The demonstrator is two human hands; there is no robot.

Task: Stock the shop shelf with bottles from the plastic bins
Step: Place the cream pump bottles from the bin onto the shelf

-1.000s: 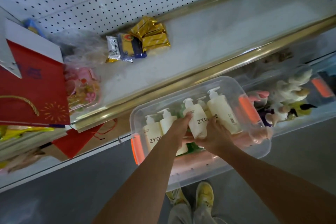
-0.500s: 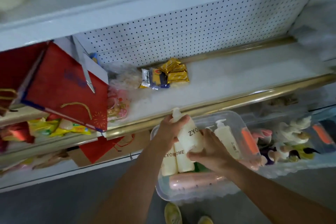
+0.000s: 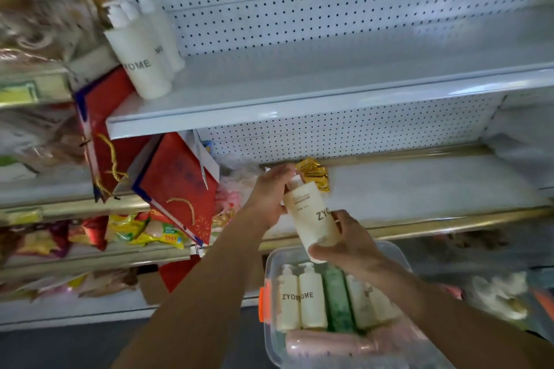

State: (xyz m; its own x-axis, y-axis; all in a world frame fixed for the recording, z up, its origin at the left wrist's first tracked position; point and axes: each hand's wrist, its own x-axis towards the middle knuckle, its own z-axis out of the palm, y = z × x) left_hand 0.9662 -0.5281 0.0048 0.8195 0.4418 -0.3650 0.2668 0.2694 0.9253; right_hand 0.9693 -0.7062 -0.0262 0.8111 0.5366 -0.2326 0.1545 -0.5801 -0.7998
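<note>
Holding a cream pump bottle in both hands, a person stands at a white shop shelf with a pegboard back. The bottle is up in the air, tilted with its pump head leaning up and to the left, just above the clear plastic bin it belongs to and well below the white shelf. The left hand wraps the bottle's shoulder and neck, fingers curled over the pump. The right hand cups the base, thumb and fingers clamped around the lower body.

More cream bottles, a green one and a pink one lie packed in the bin, directly below the held bottle. Three matching stocked bottles stand upright at the left end of the white shelf, well above and left of the held bottle. Red gift bags hang to its left.

The bottle looks like rigid, smooth plastic, probably full and fairly heavy, so it could slip from a loose grasp. The pump head seems the weak point; lifting by it alone risks pulling or snapping it. A grip round the body, with support under the base as now, looks safest for standing it upright beside the stocked bottles.
</note>
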